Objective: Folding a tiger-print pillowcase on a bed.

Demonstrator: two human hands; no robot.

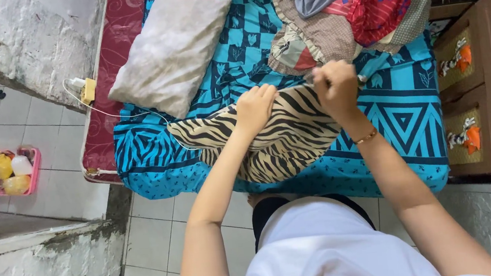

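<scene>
The bed [403,114] fills most of the room, covered in a blue patterned sheet, its dark red mattress edge [119,54] showing along one side. At its far end sits a heap of clothes [354,8], grey, red and brown, close behind the hands. A pale pillow [171,51] lies beside it, well clear. A zebra-striped cloth [270,138] is spread near the bed's front edge, just before the person. The left hand [256,107] rests on the cloth's top edge, fingers curled down into it. The right hand [335,87] is closed tight, pinching the cloth's upper edge right against the heap. A wooden cabinet [488,73] stands hard by the bed. A white cable [132,114] trails from a yellow plug [89,90] across the sheet. A pink basket [34,174] of bottles stands on the tiled floor [40,118].
</scene>
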